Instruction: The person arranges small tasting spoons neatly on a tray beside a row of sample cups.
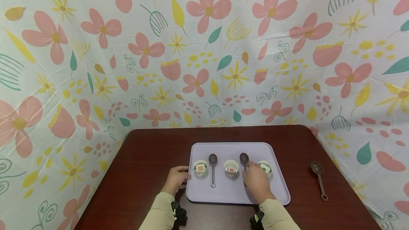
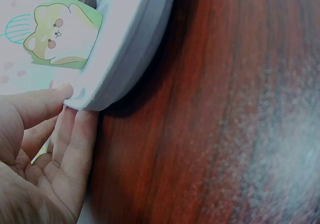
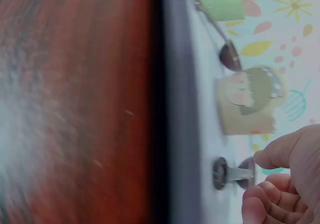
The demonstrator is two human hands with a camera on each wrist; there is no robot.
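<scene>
At the left edge of the pale lilac tray, my left hand pinches the rim, thumb on top and fingers underneath, as the left wrist view shows. My right hand is over a brown-bowled spoon between the middle and right cups. In the right wrist view, thumb and fingers stand apart on either side of this spoon, fingertips close to its bowl. The tray also bears a left cup, a middle cup, a right cup and a second spoon.
A third spoon lies on the dark wooden table to the right of the tray. Picture cards or papers show in the cups. A flower-patterned cloth hangs behind and beside the table.
</scene>
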